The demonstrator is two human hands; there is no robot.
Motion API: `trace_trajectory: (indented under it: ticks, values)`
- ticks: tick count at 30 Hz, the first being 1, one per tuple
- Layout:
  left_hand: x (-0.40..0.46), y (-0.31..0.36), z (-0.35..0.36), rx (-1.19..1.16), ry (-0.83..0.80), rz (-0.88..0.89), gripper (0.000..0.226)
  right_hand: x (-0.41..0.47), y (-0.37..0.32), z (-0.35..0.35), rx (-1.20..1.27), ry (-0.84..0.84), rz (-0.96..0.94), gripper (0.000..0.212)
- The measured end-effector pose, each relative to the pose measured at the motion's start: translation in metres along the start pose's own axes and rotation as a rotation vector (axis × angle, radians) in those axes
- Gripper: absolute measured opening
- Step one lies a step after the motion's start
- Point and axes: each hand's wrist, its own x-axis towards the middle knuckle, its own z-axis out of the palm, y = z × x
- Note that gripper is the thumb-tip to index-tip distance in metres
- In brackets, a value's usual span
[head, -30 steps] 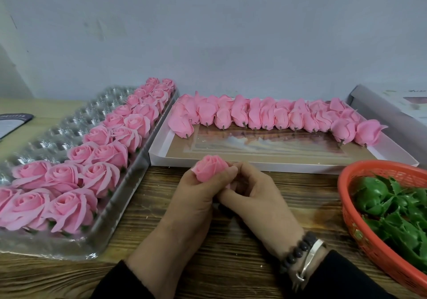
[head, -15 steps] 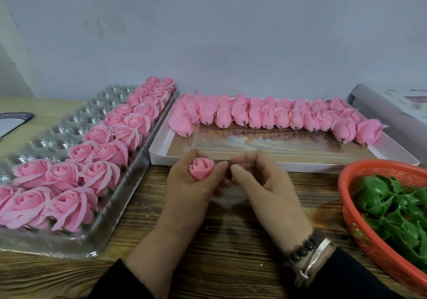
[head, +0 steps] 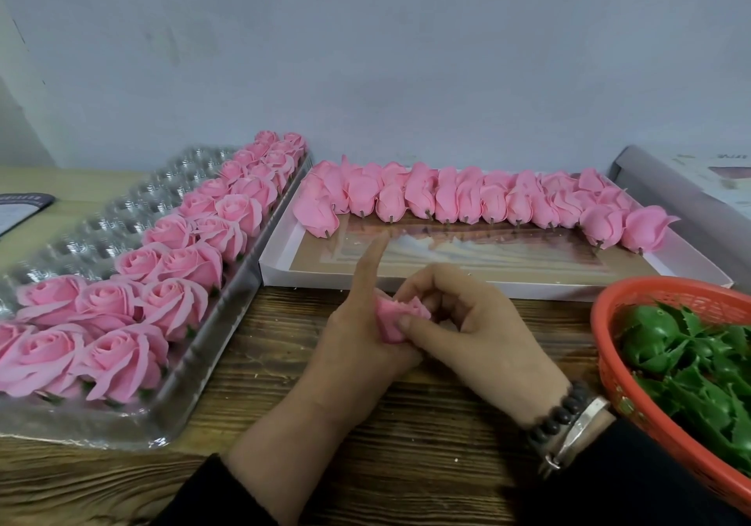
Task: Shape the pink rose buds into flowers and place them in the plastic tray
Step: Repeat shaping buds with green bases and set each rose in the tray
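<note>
Head view cut off the clear dimpled plastic tray (head: pixel 122 216) of opened roses at left. Centre, above the wooden table, the left hand (head: pixel 357 338) and right hand (head: pixel 475 334) pinched a soft, half-hidden pink rose bud (head: pixel 396 316), left forefinger straight.

On the brown wooden bench (head: pixel 406 464) the clear plastic tray with round cups (head: pixel 122 216) lies at the left, and the opened pink roses (head: pixel 170 265) sit in its right-hand rows. Just right of it lies the flat white cardboard box (head: pixel 284 259), with the closed pink rose buds (head: pixel 467 198) along its far side. The red plastic mesh basket (head: pixel 609 363), at the right edge, holds green plastic leaf cups (head: pixel 691 367). Both hands (head: pixel 410 330) are before the box, with one pink rose bud (head: pixel 396 316) between them.
</note>
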Motion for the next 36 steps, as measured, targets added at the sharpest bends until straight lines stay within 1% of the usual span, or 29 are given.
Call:
trace_trajectory:
  ticks: [1,3,5,7,10,13,15,16,17,18,19,20,21,22,24,26,27,30,32,33,36]
  values:
    - [0.0,0.0,0.0,0.011,0.015,-0.032,0.089,0.0,0.0,-0.001,0.065,0.018,0.004,0.019]
    - [0.0,0.001,-0.001,0.035,0.043,-0.083,0.062,0.0,0.001,-0.002,0.157,0.048,0.012,0.02]
    - [0.0,0.004,-0.002,0.042,0.028,-0.099,0.036,0.0,0.001,-0.002,0.16,0.043,0.007,0.019]
    - [-0.001,0.005,-0.002,0.048,-0.017,-0.087,0.025,0.0,0.001,-0.001,0.092,0.018,-0.025,0.02]
    - [-0.002,0.01,-0.002,0.038,-0.049,-0.056,0.022,0.0,-0.001,0.002,-0.111,-0.016,-0.089,0.028]
    - [-0.002,0.011,-0.003,0.003,-0.049,-0.029,0.017,0.0,-0.002,0.005,-0.208,-0.023,-0.123,0.023]
    - [-0.003,0.012,-0.002,-0.034,-0.041,-0.021,0.016,-0.001,-0.004,0.007,-0.205,-0.003,-0.149,0.017]
    - [-0.003,0.012,-0.002,-0.099,-0.017,-0.025,0.014,-0.002,-0.004,0.008,-0.199,0.036,-0.168,0.018]
    - [-0.002,0.013,-0.002,-0.181,0.015,-0.038,0.009,-0.003,-0.003,0.009,-0.181,0.096,-0.174,0.023]
    - [-0.001,0.013,-0.002,-0.248,0.048,-0.054,0.011,-0.003,-0.001,0.01,-0.133,0.161,-0.164,0.027]
    - [-0.001,0.013,-0.001,-0.304,0.072,-0.067,0.019,-0.002,0.001,0.011,-0.067,0.212,-0.143,0.031]
    - [-0.001,0.013,0.0,-0.375,0.089,-0.075,0.018,-0.001,0.003,0.011,-0.01,0.239,-0.108,0.037]
    - [0.0,0.013,0.001,-0.455,0.115,-0.077,0.014,0.0,0.005,0.013,0.034,0.237,-0.063,0.043]
    - [0.0,0.015,0.001,-0.532,0.135,-0.076,0.008,0.001,0.006,0.016,0.071,0.205,-0.013,0.045]
    - [0.0,0.016,0.003,-0.64,0.16,-0.097,0.009,0.002,0.007,0.023,0.132,0.105,0.07,0.043]
    - [0.0,0.015,0.004,-0.687,0.148,-0.137,0.007,0.001,0.008,0.029,0.142,0.035,0.102,0.04]
    - [0.0,0.012,0.005,-0.686,0.135,-0.148,0.014,0.0,0.008,0.03,0.122,0.022,0.103,0.039]
    - [-0.001,0.011,0.005,-0.701,0.085,-0.174,0.034,0.0,0.01,0.029,0.058,0.06,0.096,0.035]
    - [0.0,0.01,0.006,-0.721,0.071,-0.189,0.041,0.0,0.009,0.028,0.061,0.083,0.087,0.028]
    - [0.0,0.01,0.006,-0.729,0.069,-0.195,0.04,0.0,0.008,0.028,0.07,0.078,0.086,0.023]
    - [0.0,0.011,0.002,-0.724,0.036,-0.24,0.025,0.0,0.006,0.024,0.108,-0.001,0.1,0.01]
